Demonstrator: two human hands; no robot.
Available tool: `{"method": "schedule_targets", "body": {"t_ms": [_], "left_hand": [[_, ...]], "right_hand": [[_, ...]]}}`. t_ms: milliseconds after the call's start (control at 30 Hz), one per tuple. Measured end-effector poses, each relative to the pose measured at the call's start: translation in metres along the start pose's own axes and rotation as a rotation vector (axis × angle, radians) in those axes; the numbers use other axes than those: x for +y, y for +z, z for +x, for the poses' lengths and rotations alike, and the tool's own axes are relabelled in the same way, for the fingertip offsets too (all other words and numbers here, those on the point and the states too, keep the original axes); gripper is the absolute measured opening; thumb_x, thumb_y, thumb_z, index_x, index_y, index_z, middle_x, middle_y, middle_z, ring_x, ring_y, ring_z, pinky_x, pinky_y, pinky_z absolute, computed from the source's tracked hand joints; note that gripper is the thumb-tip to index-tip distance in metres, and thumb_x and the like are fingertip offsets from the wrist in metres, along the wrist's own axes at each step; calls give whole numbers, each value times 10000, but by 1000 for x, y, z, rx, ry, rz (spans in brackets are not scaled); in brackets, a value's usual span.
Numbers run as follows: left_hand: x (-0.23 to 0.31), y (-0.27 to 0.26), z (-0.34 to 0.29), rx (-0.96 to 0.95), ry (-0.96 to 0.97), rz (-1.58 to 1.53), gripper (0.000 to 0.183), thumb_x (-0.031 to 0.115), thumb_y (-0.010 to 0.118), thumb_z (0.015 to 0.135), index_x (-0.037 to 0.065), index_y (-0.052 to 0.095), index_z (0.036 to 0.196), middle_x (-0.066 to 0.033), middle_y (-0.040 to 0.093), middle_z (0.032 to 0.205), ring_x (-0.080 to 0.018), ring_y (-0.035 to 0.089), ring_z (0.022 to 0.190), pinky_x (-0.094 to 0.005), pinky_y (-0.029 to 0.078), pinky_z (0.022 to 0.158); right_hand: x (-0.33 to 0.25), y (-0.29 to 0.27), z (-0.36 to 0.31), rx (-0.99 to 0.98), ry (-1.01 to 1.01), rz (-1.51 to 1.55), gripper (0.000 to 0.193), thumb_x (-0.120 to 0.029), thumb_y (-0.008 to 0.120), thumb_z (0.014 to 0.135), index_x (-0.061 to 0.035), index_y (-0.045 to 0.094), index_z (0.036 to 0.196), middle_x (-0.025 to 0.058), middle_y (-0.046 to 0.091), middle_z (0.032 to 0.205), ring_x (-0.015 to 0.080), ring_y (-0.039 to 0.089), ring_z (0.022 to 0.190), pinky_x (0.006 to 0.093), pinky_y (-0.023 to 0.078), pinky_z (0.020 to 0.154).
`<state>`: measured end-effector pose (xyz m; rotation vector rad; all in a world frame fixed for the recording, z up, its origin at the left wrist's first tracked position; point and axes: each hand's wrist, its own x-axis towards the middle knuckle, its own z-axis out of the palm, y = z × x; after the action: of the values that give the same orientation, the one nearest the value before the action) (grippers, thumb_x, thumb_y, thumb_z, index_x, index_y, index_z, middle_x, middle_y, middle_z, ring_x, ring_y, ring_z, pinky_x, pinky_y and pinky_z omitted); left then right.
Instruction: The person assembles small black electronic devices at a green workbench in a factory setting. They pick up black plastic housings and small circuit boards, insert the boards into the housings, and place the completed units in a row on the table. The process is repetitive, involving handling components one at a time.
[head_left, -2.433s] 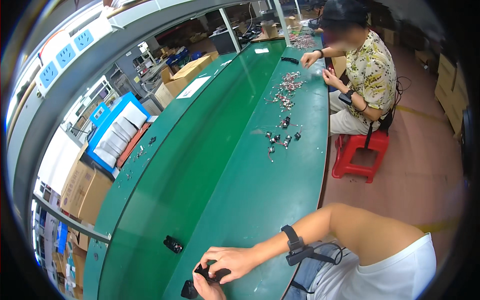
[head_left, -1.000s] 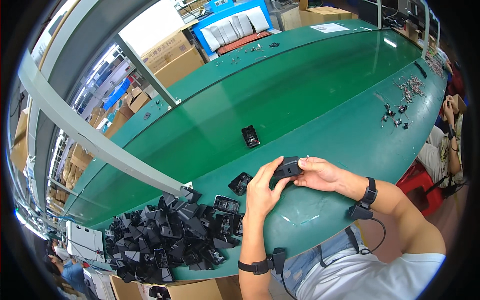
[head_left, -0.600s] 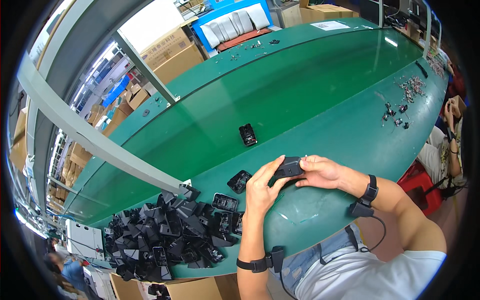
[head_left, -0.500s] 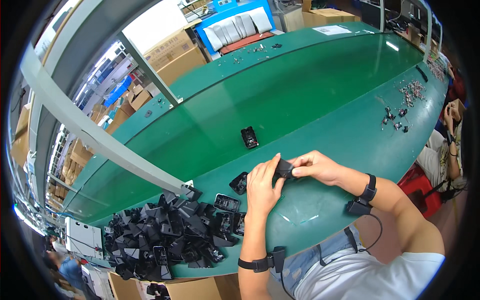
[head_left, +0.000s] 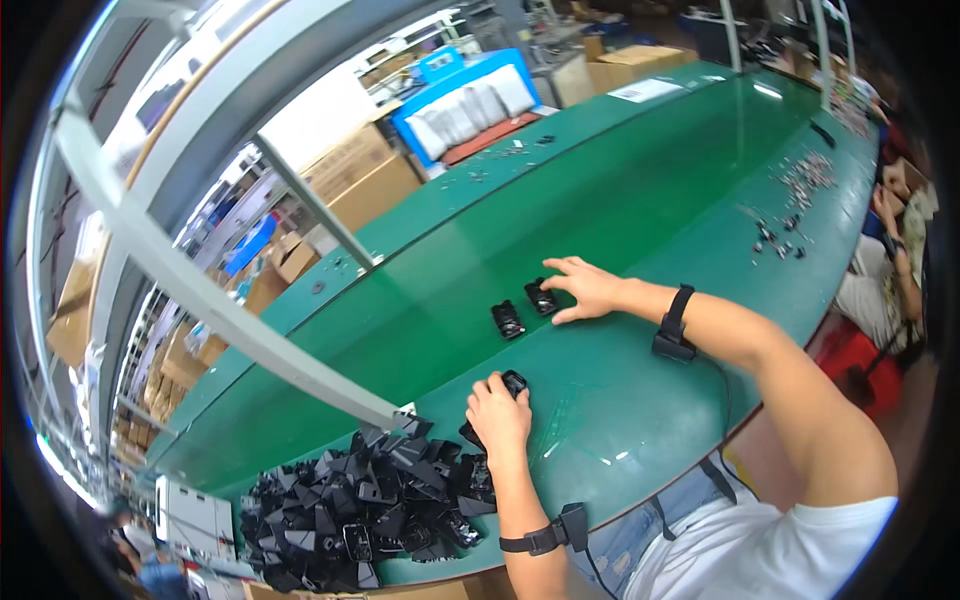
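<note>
Two open black plastic housings lie on the green belt: the left housing (head_left: pixel 508 320) and the right housing (head_left: pixel 541 297). My right hand (head_left: pixel 590 289) is at the right housing, fingers spread and thumb apart; the fingertips are beside or just touching its edge. My left hand (head_left: pixel 497 412) is curled over another black housing (head_left: pixel 514 383) at the near side of the belt, its fingers bent round it. Dark plastic also shows at that hand's left side, mostly covered. Left of my left hand a big heap of black plastic housings (head_left: pixel 350 500) covers the table corner.
A grey metal post (head_left: pixel 270 335) slants down to the table beside the heap. Small wired parts (head_left: pixel 778 238) lie scattered on the right. A blue machine (head_left: pixel 462 105) stands beyond the belt, cardboard boxes (head_left: pixel 360 180) beside it. Another person's arm (head_left: pixel 893 235) is at far right.
The black housing held between both hands now lies on the belt beside the first one, my right hand spread at it. My left hand has moved down and left onto another housing. The view has shifted.
</note>
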<state>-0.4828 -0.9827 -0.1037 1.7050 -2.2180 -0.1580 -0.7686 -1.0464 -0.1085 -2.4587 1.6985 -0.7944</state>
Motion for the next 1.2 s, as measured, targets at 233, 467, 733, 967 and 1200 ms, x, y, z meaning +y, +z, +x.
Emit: {"method": "schedule_targets", "body": {"t_ms": [233,467,733,967,1200], "left_hand": [[30,-18,-22,113,151,-393,482,187,829,729,12,564,1091,-218,662,1015,-408,646,938,-463,512,831],[64,10,-32,98,342,-644,507,168,763,799,2,546,1226,-200,614,1086,-377,620,1001,-445,496,896],[43,22,-22,117,348,-664,495,133,711,814,-26,548,1254,-214,585,1159,-380,594,1087,-436,477,962],[45,28,-21,19,200,-866,387,179,703,879,-16,598,1196,-166,668,1099,-273,635,1045,-377,479,958],[39,32,-15,-93,-43,-954,358,261,764,856,-9,670,1072,-145,694,1042,-211,658,954,-342,514,866]], "right_hand": [[63,-115,-139,184,317,-280,304,-323,729,808,-94,722,1008,144,664,1139,361,586,1149,446,473,1003],[124,-147,-280,88,1032,-367,786,-627,662,812,-172,509,1435,231,460,1447,496,466,1266,548,413,1063],[39,-87,-211,70,404,-172,247,-86,679,813,-97,726,1056,115,655,1204,342,609,1077,438,497,964],[-40,-72,-144,-42,360,464,217,-32,690,788,-51,709,1003,130,636,1187,276,652,1029,374,577,839],[-54,-49,-101,-169,194,752,334,30,669,802,-22,700,1131,136,607,1262,237,628,1139,344,532,1004]]}}
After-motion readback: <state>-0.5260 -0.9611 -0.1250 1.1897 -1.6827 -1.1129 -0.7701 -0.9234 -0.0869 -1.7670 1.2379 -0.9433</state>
